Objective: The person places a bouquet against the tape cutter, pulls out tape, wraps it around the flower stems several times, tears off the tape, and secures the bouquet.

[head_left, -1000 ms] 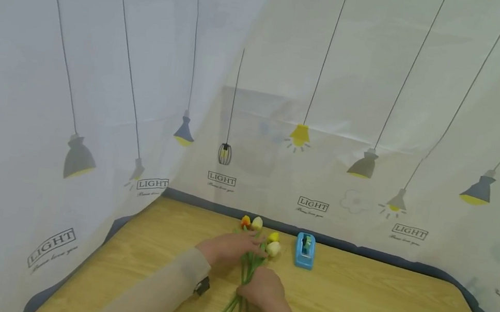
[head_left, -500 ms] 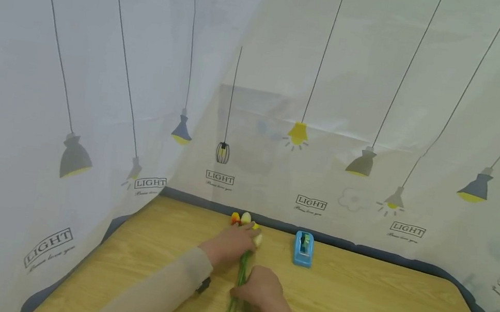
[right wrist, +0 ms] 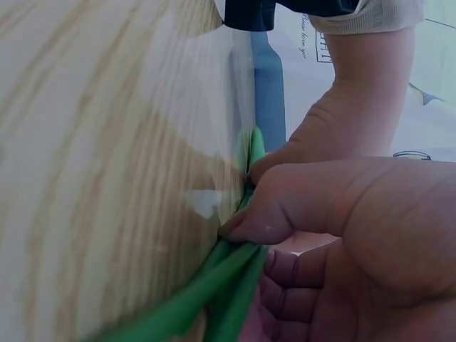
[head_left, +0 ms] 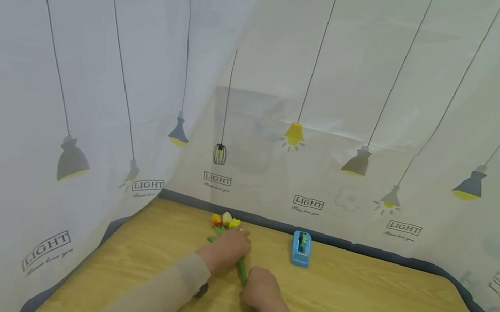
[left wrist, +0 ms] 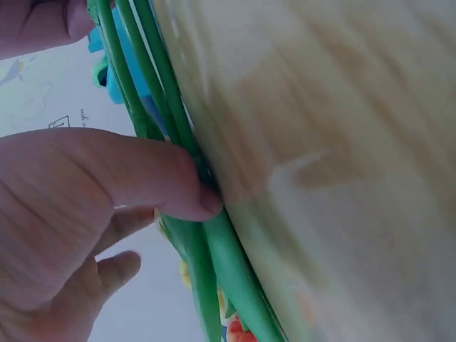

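A bunch of tulips lies along the wooden table, with orange-red, cream and yellow heads [head_left: 226,219] pointing to the back edge. My left hand [head_left: 226,248] holds the bunch just below the heads, covering part of them. In the left wrist view its thumb [left wrist: 171,178] presses across the green stems [left wrist: 153,78], close to the tabletop. Lower down, my right hand [head_left: 263,292] grips the same stems. The right wrist view has the right thumb [right wrist: 274,210] curled over the green stems [right wrist: 231,299], fingers behind them. The stem ends are mostly hidden by the right hand and sleeve.
A blue tape dispenser [head_left: 301,249] stands near the back edge, right of the flowers. White curtains [head_left: 352,85] printed with lamps hang behind and at the sides. Their dark hem [head_left: 360,249] borders the wooden tabletop [head_left: 367,311].
The spread stems have been gathered close together. The tulip heads have shifted left and the bunch now slants, its lower end swung right. The left hand now grips nearer the stems.
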`<action>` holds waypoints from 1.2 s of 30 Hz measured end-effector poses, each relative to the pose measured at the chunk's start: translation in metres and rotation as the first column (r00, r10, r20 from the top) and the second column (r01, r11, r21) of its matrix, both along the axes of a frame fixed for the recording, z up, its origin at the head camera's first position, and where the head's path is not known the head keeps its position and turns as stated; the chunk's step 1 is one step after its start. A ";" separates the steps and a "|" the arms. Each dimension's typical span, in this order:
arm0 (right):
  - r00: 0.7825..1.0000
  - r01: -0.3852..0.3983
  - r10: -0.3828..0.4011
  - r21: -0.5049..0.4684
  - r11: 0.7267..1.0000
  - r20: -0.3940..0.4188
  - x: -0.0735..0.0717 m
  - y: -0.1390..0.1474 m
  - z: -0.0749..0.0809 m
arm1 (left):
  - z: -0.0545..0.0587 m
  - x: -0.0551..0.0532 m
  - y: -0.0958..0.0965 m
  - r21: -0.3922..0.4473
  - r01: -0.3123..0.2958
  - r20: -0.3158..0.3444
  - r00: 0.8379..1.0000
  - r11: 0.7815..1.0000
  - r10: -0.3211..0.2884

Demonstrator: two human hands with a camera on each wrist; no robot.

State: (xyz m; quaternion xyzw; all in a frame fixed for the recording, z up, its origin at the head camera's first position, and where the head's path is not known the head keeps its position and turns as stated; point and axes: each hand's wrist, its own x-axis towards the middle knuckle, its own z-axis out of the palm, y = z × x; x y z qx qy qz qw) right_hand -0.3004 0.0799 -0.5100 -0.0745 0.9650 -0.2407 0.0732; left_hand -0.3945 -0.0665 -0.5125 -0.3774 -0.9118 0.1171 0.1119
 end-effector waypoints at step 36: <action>0.993 0.013 0.003 -0.130 0.991 0.121 -0.022 0.099 0.007 | 0.007 0.021 -0.025 0.095 -0.264 0.314 0.923 0.960 0.222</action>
